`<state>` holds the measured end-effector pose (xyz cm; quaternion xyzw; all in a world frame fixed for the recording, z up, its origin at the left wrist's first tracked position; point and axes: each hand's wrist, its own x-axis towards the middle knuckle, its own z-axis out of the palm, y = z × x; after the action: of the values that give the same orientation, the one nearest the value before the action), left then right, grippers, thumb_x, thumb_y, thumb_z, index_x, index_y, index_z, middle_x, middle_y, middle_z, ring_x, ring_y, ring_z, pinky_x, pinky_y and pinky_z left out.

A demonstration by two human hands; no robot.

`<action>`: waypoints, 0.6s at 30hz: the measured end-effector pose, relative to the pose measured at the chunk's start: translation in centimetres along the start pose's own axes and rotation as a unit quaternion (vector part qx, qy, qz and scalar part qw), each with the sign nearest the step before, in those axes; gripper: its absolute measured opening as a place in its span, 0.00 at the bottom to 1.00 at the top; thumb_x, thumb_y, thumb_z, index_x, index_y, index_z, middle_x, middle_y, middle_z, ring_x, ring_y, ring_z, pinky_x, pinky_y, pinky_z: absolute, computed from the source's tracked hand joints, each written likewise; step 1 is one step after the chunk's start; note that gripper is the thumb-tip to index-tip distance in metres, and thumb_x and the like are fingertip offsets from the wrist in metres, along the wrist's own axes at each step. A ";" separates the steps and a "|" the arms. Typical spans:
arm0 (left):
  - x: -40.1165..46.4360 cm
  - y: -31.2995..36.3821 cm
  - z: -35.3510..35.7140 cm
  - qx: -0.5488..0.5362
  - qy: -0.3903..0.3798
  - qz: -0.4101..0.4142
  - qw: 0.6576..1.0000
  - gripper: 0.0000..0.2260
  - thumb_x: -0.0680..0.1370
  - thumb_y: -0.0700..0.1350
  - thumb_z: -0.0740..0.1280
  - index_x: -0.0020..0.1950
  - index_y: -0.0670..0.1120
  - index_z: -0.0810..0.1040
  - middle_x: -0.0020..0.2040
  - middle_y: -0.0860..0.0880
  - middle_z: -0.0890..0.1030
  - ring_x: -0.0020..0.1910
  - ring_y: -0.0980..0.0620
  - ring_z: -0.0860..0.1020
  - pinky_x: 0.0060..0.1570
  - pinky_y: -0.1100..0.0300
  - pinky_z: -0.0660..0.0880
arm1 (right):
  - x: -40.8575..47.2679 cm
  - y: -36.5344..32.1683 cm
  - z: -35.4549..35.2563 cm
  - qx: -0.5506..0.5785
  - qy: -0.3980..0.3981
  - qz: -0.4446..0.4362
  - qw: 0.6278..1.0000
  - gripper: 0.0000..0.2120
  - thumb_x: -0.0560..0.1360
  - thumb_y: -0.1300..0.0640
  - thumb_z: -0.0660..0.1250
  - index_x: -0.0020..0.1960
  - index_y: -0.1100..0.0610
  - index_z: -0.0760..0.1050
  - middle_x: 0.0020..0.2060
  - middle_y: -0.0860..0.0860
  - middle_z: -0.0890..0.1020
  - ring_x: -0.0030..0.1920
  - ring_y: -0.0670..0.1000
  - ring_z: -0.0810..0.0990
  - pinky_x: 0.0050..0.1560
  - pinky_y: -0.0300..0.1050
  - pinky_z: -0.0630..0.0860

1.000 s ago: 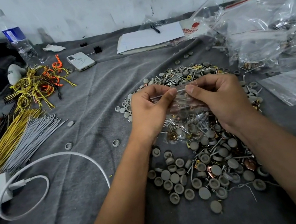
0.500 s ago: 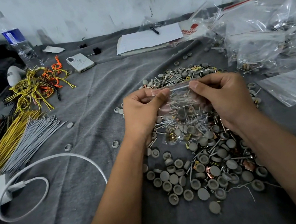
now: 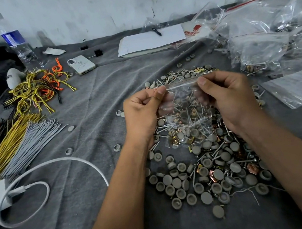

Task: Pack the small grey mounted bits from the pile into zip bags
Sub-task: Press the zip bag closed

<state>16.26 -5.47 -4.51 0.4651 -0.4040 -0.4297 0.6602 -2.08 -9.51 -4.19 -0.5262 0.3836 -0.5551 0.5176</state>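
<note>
Two hands on one zip bag [image 3: 184,109], held above the pile [image 3: 204,173] of grey bits: left hand [image 3: 142,111] pinches the strip's left end, right hand [image 3: 227,95] its right end (pinches farther apart than half a second ago). Bag holds bits, screws, clips.

Light: even, soft, fairly bright.
Shadows: faint.
Glare: on plastic bags [image 3: 264,38].
Distortion: wide-angle bending at edges.
Focus: mostly sharp.
</note>
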 end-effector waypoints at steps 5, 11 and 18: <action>0.0 0.0 0.2 -0.003 0.030 0.033 0.999 0.07 0.80 0.35 0.70 0.42 0.39 0.83 0.37 0.42 0.86 0.30 0.53 0.83 0.30 0.63 0.78 | 0.0 0.1 -0.4 -0.061 -0.071 -0.026 0.995 0.09 0.80 0.53 0.70 0.50 0.58 0.84 0.39 0.54 0.87 0.38 0.50 0.85 0.38 0.41 0.80; -0.1 0.1 0.1 -0.020 0.040 0.063 0.997 0.11 0.81 0.35 0.70 0.40 0.43 0.85 0.34 0.45 0.85 0.29 0.53 0.82 0.30 0.63 0.78 | -0.2 0.4 0.1 -0.134 -0.143 -0.053 0.979 0.03 0.78 0.61 0.73 0.48 0.59 0.85 0.37 0.55 0.87 0.35 0.54 0.85 0.37 0.42 0.81; 0.2 0.1 -0.4 -0.058 0.075 0.029 0.995 0.04 0.79 0.33 0.71 0.44 0.37 0.83 0.36 0.45 0.85 0.33 0.54 0.83 0.35 0.64 0.80 | 0.1 0.2 -0.5 -0.082 -0.075 -0.042 0.993 0.05 0.78 0.61 0.73 0.45 0.54 0.86 0.38 0.53 0.87 0.35 0.50 0.83 0.36 0.39 0.80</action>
<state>16.68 -5.56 -4.48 0.4450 -0.3410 -0.3971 0.7266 -2.50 -9.69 -4.40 -0.6225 0.3658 -0.5019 0.4761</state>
